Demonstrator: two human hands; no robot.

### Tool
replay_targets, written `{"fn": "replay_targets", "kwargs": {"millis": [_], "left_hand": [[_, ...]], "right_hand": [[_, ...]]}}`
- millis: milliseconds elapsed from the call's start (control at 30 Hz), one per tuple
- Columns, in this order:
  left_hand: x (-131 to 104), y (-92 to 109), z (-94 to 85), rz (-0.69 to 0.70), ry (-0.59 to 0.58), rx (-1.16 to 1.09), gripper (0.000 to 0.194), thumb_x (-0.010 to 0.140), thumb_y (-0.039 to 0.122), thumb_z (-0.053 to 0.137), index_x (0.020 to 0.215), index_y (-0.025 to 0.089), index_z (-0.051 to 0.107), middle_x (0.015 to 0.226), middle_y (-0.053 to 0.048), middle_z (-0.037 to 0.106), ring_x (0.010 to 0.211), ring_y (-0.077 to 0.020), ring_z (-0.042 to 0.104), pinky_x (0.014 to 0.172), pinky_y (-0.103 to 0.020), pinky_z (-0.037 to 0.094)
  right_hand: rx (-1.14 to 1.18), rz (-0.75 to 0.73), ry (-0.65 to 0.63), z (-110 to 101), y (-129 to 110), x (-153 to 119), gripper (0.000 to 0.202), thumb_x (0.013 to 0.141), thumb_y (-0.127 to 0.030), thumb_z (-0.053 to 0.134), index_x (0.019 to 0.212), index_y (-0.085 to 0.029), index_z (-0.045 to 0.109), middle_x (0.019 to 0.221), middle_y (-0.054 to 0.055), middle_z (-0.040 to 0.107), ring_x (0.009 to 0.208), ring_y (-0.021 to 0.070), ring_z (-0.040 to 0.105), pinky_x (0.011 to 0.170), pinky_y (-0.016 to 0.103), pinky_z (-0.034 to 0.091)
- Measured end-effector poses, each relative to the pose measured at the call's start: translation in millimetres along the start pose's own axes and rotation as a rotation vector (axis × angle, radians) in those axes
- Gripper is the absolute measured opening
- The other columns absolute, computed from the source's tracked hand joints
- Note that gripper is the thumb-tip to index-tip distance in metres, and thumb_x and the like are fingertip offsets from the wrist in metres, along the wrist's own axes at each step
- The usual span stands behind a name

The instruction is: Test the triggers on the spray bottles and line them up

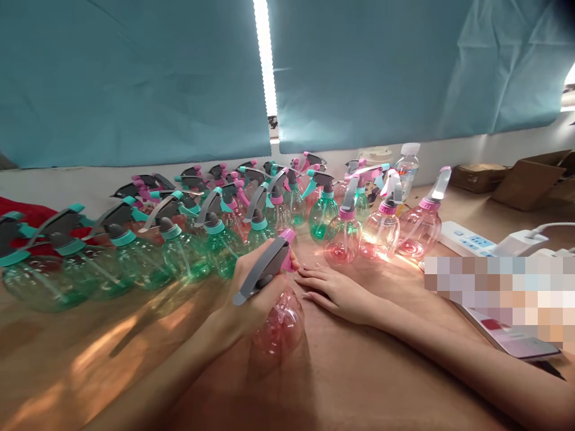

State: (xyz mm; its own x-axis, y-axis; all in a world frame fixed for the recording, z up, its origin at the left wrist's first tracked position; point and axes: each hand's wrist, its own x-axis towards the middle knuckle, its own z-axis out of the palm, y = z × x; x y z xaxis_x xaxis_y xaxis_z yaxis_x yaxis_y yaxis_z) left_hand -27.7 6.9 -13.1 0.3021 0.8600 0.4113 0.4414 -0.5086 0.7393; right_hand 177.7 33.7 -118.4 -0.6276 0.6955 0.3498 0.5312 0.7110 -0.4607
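Observation:
My left hand (251, 287) is closed round the neck of a pink spray bottle (281, 323), just under its grey and pink trigger head. The bottle is see-through, round and tilted slightly over the table. My right hand (336, 293) lies palm down on the tabletop with its fingers stretched out toward the bottle, holding nothing. Beyond the left hand stands a row of green spray bottles (184, 254) with grey and teal heads. Past the right hand are several pink spray bottles (344, 239).
More spray bottles crowd the back of the table (359, 383). At the right are a white power strip (467, 238) with a plugged-in charger (516, 242), a phone (516, 338) and cardboard boxes (530, 182). A clear water bottle (408, 170) stands near the wall.

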Motion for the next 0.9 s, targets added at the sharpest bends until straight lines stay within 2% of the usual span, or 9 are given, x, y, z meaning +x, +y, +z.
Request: {"fn": "replay_targets", "kwargs": {"millis": [100, 233, 400, 567, 633, 767, 900], "left_hand": [[-0.4, -3.3, 0.4, 0.001, -0.004, -0.05, 0.013, 0.073, 0.023, 0.05, 0.077, 0.02, 0.062, 0.077, -0.004, 0.066, 0.076, -0.0209, 0.062, 0.069, -0.035, 0.051], [-0.3, -2.8, -0.1, -0.011, 0.005, -0.057, 0.013, 0.072, 0.022, 0.049, 0.079, 0.02, 0.06, 0.076, -0.003, 0.065, 0.076, -0.0212, 0.062, 0.069, -0.036, 0.05], [2.5, 1.4, -0.8, -0.022, -0.08, -0.059, 0.017, 0.075, 0.022, 0.05, 0.089, 0.021, 0.061, 0.074, -0.001, 0.06, 0.058, -0.0149, 0.054, 0.058, -0.031, 0.049], [3.9, 3.1, 1.4, 0.025, -0.086, -0.106, 0.03, 0.078, 0.023, 0.05, 0.105, 0.02, 0.062, 0.076, 0.0, 0.059, 0.06, -0.0136, 0.053, 0.072, -0.034, 0.053], [4.0, 2.5, 2.3, 0.035, -0.086, -0.117, 0.034, 0.077, 0.023, 0.05, 0.108, 0.02, 0.062, 0.077, 0.0, 0.059, 0.06, -0.0134, 0.054, 0.073, -0.034, 0.054], [4.0, -1.3, 3.1, 0.028, -0.125, -0.138, 0.045, 0.075, 0.016, 0.052, 0.12, 0.021, 0.056, 0.1, -0.003, 0.064, 0.07, -0.0135, 0.061, 0.07, -0.029, 0.054], [3.0, -5.0, 2.7, 0.007, -0.165, -0.154, 0.057, 0.074, 0.011, 0.053, 0.129, 0.022, 0.049, 0.121, -0.007, 0.062, 0.075, -0.013, 0.064, 0.067, -0.025, 0.054]], "right_hand": [[0.002, -0.005, 0.004, -0.4, -0.8, 0.3, 0.038, 0.097, -0.034, 0.047, 0.131, -0.022, 0.057, 0.139, 0.01, 0.054, 0.133, 0.025, 0.044, 0.111, 0.049, 0.035], [0.006, -0.009, 0.008, -1.2, -1.9, 0.3, 0.034, 0.097, -0.033, 0.046, 0.125, -0.021, 0.061, 0.136, 0.011, 0.056, 0.131, 0.0255, 0.046, 0.109, 0.048, 0.038], [0.005, 0.004, 0.008, -1.0, -1.6, -0.5, 0.033, 0.097, -0.031, 0.046, 0.124, -0.019, 0.062, 0.135, 0.012, 0.057, 0.131, 0.0257, 0.047, 0.108, 0.047, 0.04], [-0.01, 0.003, -0.001, -0.9, -1.4, -0.5, 0.034, 0.097, -0.031, 0.046, 0.125, -0.019, 0.061, 0.135, 0.01, 0.058, 0.131, 0.0245, 0.046, 0.109, 0.045, 0.039], [-0.01, 0.004, 0.003, -0.5, -1.0, -0.4, 0.034, 0.097, -0.031, 0.047, 0.125, -0.019, 0.061, 0.134, 0.011, 0.058, 0.131, 0.0252, 0.046, 0.109, 0.046, 0.039], [-0.001, -0.008, 0.023, 1.7, 1.3, -0.8, 0.034, 0.096, -0.031, 0.048, 0.126, -0.02, 0.061, 0.134, 0.012, 0.058, 0.13, 0.0263, 0.047, 0.107, 0.047, 0.041], [-0.017, -0.017, 0.013, 3.7, 4.3, -1.1, 0.035, 0.097, -0.032, 0.046, 0.126, -0.018, 0.06, 0.134, 0.011, 0.058, 0.131, 0.0259, 0.047, 0.108, 0.046, 0.04]]}}
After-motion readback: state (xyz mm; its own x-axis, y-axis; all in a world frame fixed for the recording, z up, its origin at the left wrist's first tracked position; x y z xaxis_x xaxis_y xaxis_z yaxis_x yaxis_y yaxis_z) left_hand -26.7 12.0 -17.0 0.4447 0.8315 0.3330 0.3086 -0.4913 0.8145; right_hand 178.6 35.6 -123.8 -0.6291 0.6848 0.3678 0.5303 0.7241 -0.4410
